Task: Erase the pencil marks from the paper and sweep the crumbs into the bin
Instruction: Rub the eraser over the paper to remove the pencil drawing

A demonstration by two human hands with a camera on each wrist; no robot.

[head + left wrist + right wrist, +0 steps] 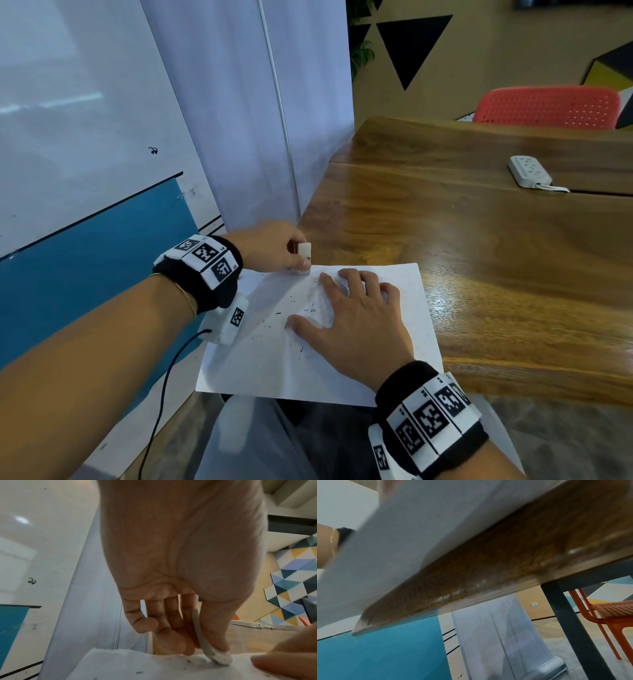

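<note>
A white sheet of paper [260,370] lies at the near left corner of the wooden table [479,240], its near edge hanging over the table's rim. Dark eraser crumbs [291,308] are scattered over its middle. My left hand [274,251] pinches a white eraser [304,251] between thumb and fingers at the paper's far edge; the left wrist view shows the eraser [221,657] tip touching the paper [154,666]. My right hand [352,315] lies flat on the sheet with fingers spread, pressing it down. In the right wrist view only the paper's underside [402,540] and the table edge [471,581] show.
A white power strip [529,171] lies on the table at the far right. A red perforated chair [548,106] stands beyond the table. A white and blue wall [85,171] runs along the left. My knees [260,442] are under the table's near edge. No bin is visible.
</note>
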